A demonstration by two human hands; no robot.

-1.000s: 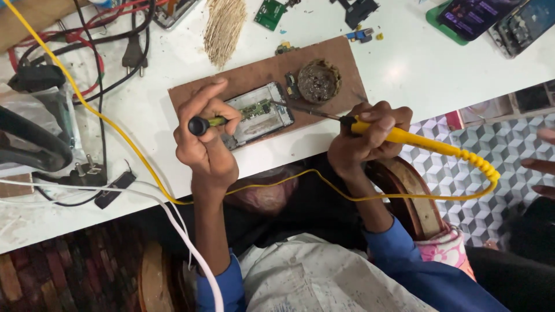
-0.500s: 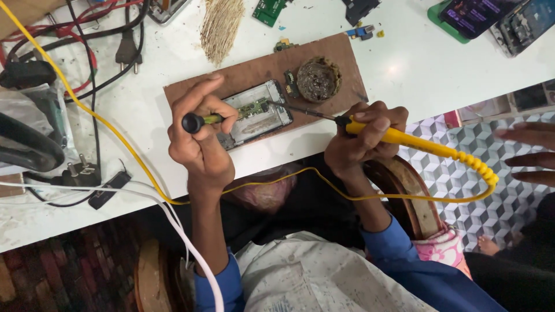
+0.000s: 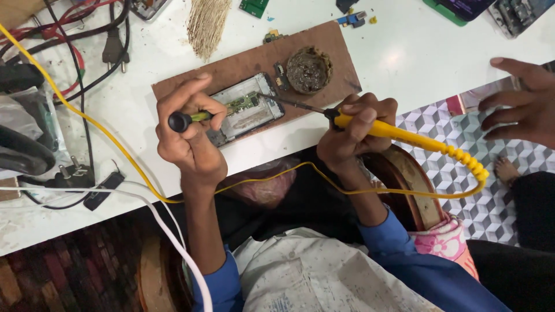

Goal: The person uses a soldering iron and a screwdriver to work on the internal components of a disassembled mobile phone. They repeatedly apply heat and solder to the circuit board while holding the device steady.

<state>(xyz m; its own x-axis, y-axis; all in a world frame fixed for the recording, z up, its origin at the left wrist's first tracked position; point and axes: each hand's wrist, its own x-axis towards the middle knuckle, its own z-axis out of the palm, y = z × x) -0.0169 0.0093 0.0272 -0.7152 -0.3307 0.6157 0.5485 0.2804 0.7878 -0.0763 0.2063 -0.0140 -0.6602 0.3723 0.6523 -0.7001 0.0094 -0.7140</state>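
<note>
My left hand is closed round a small screwdriver and my right hand grips the yellow soldering iron, both over the opened phone on the brown board, which looks light, rigid, fragile, best steadied by its edges.

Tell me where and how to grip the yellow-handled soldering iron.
Grip the yellow-handled soldering iron on its yellow plastic handle, just behind the black collar, coming from the cord end at the right. The bare metal shaft points left at the opened phone, so keep fingers off it.
</note>
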